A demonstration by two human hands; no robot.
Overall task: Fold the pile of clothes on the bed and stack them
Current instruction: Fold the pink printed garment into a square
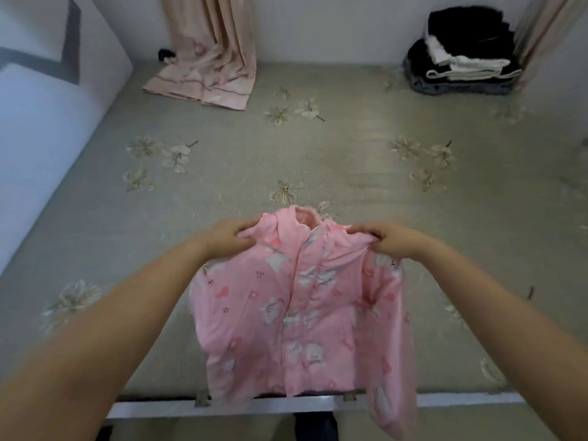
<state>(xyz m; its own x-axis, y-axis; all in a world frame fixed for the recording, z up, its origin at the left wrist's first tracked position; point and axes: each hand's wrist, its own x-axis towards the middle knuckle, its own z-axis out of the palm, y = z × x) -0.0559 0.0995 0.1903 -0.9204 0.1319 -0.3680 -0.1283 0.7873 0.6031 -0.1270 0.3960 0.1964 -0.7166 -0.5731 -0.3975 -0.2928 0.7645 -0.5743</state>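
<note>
The pink shirt (296, 313) is being gripped at its shoulders by the left hand (227, 238) and right hand (389, 240) above the bed (350, 160).

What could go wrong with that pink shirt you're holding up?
The left hand and right hand pinch the pink printed button-up shirt only at its shoulders, so it might slip from a hand and crumple. Its hem and right sleeve hang over the metal bed edge, so they may snag there or slide off the grey flowered bedspread when laid down.
</note>
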